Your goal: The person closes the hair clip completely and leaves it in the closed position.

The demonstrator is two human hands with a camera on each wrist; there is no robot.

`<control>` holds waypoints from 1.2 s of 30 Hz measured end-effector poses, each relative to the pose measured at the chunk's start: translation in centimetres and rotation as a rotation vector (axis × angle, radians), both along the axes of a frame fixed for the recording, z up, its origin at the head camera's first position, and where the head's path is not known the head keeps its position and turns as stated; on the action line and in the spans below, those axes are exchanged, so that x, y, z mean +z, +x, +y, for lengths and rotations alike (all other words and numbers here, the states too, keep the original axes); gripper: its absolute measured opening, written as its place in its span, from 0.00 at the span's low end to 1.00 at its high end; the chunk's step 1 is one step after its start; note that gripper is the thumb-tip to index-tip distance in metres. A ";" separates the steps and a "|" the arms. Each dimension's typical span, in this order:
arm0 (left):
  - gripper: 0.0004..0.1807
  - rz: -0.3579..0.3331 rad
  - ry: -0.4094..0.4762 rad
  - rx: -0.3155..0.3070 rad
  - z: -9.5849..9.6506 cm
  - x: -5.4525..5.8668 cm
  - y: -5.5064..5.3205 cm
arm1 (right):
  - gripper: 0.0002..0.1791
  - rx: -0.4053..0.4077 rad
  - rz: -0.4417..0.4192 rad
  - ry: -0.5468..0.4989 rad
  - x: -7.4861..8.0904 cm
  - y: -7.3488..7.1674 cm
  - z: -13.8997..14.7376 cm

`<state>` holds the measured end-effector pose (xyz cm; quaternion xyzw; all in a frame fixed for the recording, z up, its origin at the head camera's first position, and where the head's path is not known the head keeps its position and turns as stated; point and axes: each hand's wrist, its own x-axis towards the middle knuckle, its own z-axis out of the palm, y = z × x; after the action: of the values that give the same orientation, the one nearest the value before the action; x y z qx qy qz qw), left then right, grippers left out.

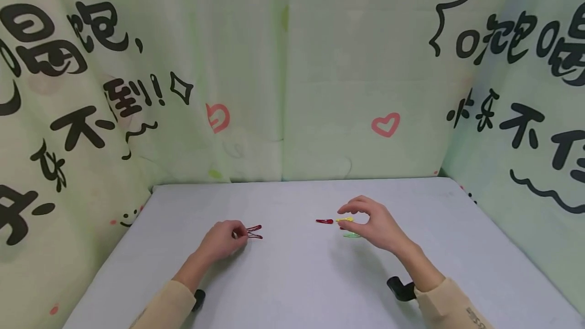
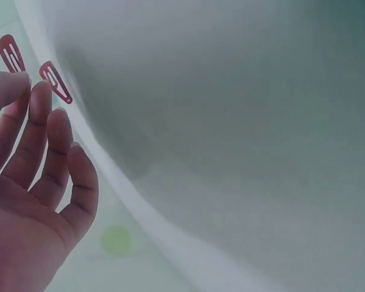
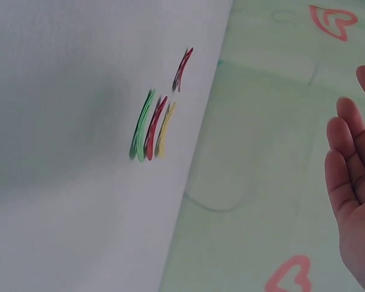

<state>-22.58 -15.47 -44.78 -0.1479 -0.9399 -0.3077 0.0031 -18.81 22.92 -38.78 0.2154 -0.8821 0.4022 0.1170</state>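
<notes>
My left hand (image 1: 224,240) is low over the left part of the table, its thumb and forefinger pinching a red snap hair clip (image 2: 11,53). A second red hair clip (image 2: 56,82) shows just beyond the other fingertips. To the right, my right hand (image 1: 377,225) hovers with thumb and fingers spread apart and nothing between them. Beneath and beside it lie a green hair clip (image 3: 143,126), a red one (image 3: 155,129) and a yellow one (image 3: 167,129), side by side. Another red hair clip (image 1: 324,221) lies a little to their left in the head view.
The white table (image 1: 292,283) ends at a back edge against a pale green printed curtain (image 1: 329,65), which also hangs along both sides. Black wrist straps (image 1: 401,289) show at the sleeves.
</notes>
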 end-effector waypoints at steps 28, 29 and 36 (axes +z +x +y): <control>0.06 0.228 0.286 -0.019 2.2 2.2 2.0 | 0.11 0.034 -0.024 -0.086 -0.4 0.2 -2.2; 0.06 0.236 0.290 -0.021 2.3 2.2 2.1 | 0.11 0.039 -0.026 -0.098 -0.5 0.2 -2.4; 0.10 0.264 0.362 -0.034 3.2 2.1 2.5 | 0.09 0.066 -0.042 -0.160 -0.9 0.3 -3.6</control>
<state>-20.04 -12.22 -42.66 -0.1996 -0.8582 -0.4493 0.1473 -18.54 19.32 -39.73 0.2258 -0.8419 0.4794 0.1017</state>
